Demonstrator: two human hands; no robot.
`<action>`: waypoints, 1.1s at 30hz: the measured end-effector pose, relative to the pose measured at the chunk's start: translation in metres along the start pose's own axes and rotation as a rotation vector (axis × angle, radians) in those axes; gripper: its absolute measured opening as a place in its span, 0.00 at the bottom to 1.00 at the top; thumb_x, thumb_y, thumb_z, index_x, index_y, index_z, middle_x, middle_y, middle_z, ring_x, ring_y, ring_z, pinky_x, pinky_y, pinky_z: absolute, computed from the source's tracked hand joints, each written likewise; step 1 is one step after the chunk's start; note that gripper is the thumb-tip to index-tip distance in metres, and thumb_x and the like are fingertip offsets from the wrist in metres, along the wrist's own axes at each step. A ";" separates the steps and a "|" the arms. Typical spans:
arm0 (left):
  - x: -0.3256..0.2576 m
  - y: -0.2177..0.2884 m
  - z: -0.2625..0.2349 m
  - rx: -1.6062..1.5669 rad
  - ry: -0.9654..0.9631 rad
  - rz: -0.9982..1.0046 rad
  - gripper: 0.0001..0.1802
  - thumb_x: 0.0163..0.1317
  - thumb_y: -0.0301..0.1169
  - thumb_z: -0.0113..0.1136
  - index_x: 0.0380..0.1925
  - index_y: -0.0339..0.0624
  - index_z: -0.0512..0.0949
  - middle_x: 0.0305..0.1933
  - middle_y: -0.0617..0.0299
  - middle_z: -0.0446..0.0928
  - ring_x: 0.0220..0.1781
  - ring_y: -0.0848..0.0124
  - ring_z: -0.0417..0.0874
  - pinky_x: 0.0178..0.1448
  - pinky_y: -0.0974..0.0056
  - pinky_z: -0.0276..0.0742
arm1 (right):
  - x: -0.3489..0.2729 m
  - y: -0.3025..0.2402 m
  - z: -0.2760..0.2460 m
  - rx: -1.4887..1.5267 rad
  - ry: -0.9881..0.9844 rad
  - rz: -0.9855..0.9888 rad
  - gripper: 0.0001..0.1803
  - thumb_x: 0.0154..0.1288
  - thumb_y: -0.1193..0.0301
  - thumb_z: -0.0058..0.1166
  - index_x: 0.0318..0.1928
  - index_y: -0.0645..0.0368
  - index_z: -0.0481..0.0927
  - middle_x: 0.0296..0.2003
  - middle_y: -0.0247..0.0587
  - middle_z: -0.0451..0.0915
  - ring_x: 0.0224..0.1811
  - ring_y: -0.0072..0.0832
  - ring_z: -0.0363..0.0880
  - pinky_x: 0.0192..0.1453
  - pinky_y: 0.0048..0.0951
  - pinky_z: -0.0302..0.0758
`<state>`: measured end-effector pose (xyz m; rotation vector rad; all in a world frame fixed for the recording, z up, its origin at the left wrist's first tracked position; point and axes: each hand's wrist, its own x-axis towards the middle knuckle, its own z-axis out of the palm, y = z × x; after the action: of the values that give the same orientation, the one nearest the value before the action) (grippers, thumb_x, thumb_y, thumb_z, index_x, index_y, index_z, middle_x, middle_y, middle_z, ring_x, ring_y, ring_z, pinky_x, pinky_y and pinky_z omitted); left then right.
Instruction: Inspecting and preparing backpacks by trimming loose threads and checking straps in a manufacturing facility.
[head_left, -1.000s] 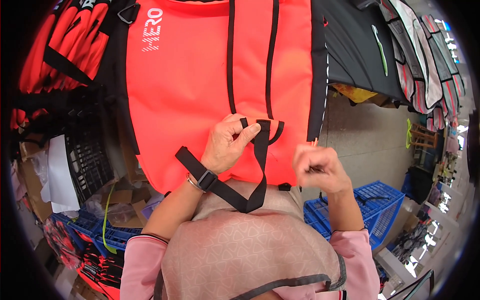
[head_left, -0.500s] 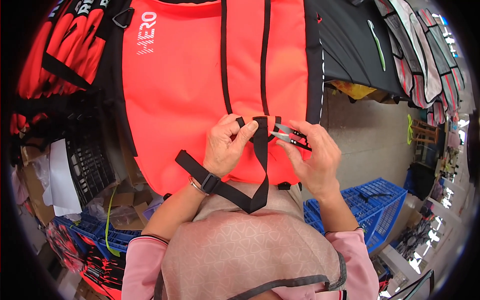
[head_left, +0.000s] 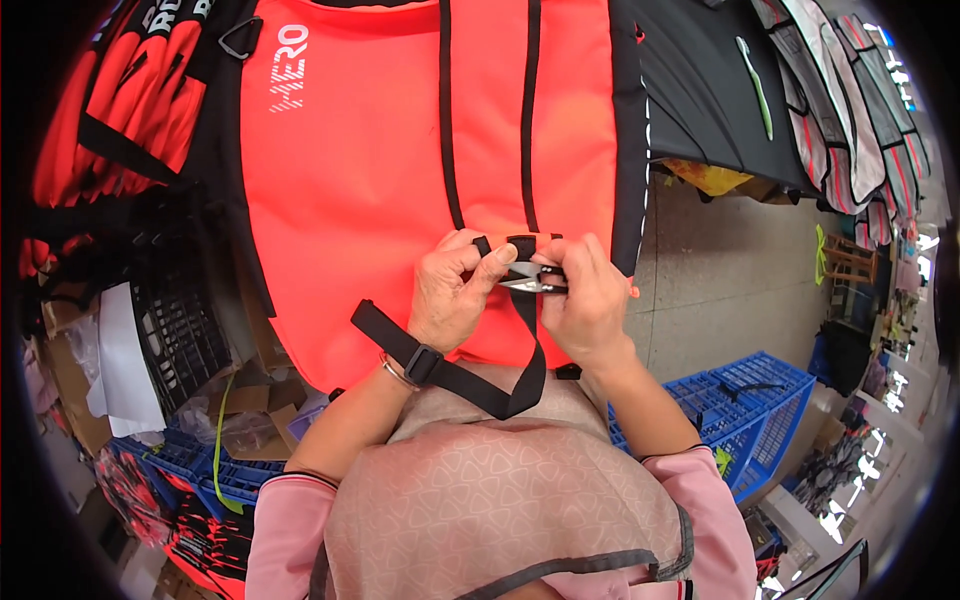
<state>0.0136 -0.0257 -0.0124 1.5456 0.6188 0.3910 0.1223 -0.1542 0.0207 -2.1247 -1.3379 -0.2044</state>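
Note:
A bright orange-red bag panel with black trim spreads out before me. My left hand pinches the top of a black webbing strap at the panel's near edge, thumb on top. The strap hangs down, folds, and runs back left through a black slider buckle beside my left wrist. In my right hand are small thread snips, gripped with fingers closed round the black handles. Their metal blades lie across the strap, close to my left thumb; whether they touch thread is hidden.
Blue plastic crates stand at the lower right, and a black crate with cardboard boxes is at the left. A toothbrush lies on the black surface at the upper right. Red-black pieces are stacked at the upper left.
My right hand has moved left with the thread snips, bringing the blades over the strap beside my left thumb. The snips have closed up. My left hand keeps its pinch.

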 end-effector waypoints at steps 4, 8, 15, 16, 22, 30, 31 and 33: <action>0.000 -0.001 0.000 -0.016 0.044 0.060 0.15 0.65 0.33 0.64 0.24 0.32 0.80 0.24 0.60 0.73 0.29 0.71 0.71 0.35 0.64 0.67 | 0.009 0.004 -0.041 1.037 -0.358 0.336 0.06 0.57 0.80 0.60 0.26 0.62 0.76 0.21 0.37 0.71 0.21 0.24 0.67 0.26 0.27 0.63; -0.001 0.000 0.000 -0.006 0.046 0.038 0.14 0.65 0.33 0.64 0.24 0.33 0.81 0.24 0.60 0.74 0.29 0.71 0.72 0.35 0.65 0.68 | 0.013 0.008 -0.073 0.967 -0.522 0.343 0.10 0.55 0.76 0.66 0.25 0.65 0.76 0.22 0.37 0.73 0.23 0.26 0.68 0.27 0.28 0.65; 0.000 0.007 0.001 0.002 0.027 0.014 0.14 0.65 0.32 0.64 0.25 0.32 0.81 0.26 0.59 0.75 0.30 0.70 0.73 0.36 0.64 0.69 | 0.014 -0.003 -0.044 0.008 -0.024 0.191 0.18 0.50 0.67 0.71 0.41 0.58 0.81 0.28 0.35 0.78 0.29 0.32 0.78 0.33 0.33 0.73; 0.000 0.006 0.002 -0.031 0.042 -0.005 0.13 0.64 0.31 0.64 0.25 0.32 0.80 0.26 0.58 0.75 0.30 0.69 0.74 0.36 0.64 0.69 | 0.011 -0.007 -0.044 -0.148 -0.126 0.130 0.16 0.52 0.69 0.70 0.41 0.59 0.82 0.29 0.38 0.78 0.30 0.34 0.78 0.36 0.33 0.75; -0.004 0.005 0.001 0.037 0.042 0.081 0.13 0.63 0.30 0.63 0.22 0.33 0.79 0.34 0.56 0.80 0.34 0.65 0.77 0.40 0.62 0.72 | -0.004 0.007 -0.056 0.169 -0.306 0.200 0.15 0.55 0.66 0.70 0.41 0.57 0.82 0.28 0.32 0.78 0.31 0.29 0.78 0.38 0.32 0.75; -0.056 0.012 0.009 0.456 -0.532 0.482 0.14 0.58 0.40 0.64 0.33 0.40 0.86 0.71 0.44 0.64 0.71 0.49 0.67 0.70 0.53 0.69 | 0.065 0.015 -0.045 0.730 -0.013 0.529 0.07 0.64 0.78 0.62 0.41 0.65 0.78 0.27 0.26 0.76 0.30 0.11 0.70 0.33 0.17 0.68; -0.057 0.007 0.010 0.463 -0.544 0.511 0.14 0.58 0.38 0.64 0.34 0.38 0.86 0.72 0.43 0.62 0.71 0.48 0.67 0.70 0.52 0.68 | 0.079 0.006 -0.037 0.763 0.009 0.468 0.07 0.64 0.77 0.62 0.40 0.63 0.78 0.27 0.30 0.79 0.29 0.13 0.74 0.31 0.21 0.71; -0.058 0.004 0.004 0.500 -0.599 0.534 0.14 0.57 0.37 0.64 0.35 0.37 0.86 0.72 0.43 0.62 0.71 0.46 0.66 0.70 0.51 0.68 | 0.098 -0.001 -0.017 0.598 -0.072 0.310 0.10 0.64 0.79 0.60 0.46 0.60 0.78 0.27 0.29 0.80 0.28 0.13 0.75 0.31 0.19 0.69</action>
<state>-0.0293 -0.0630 -0.0017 2.1845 -0.1977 0.1472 0.1714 -0.0886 0.0777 -1.7930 -0.9320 0.3609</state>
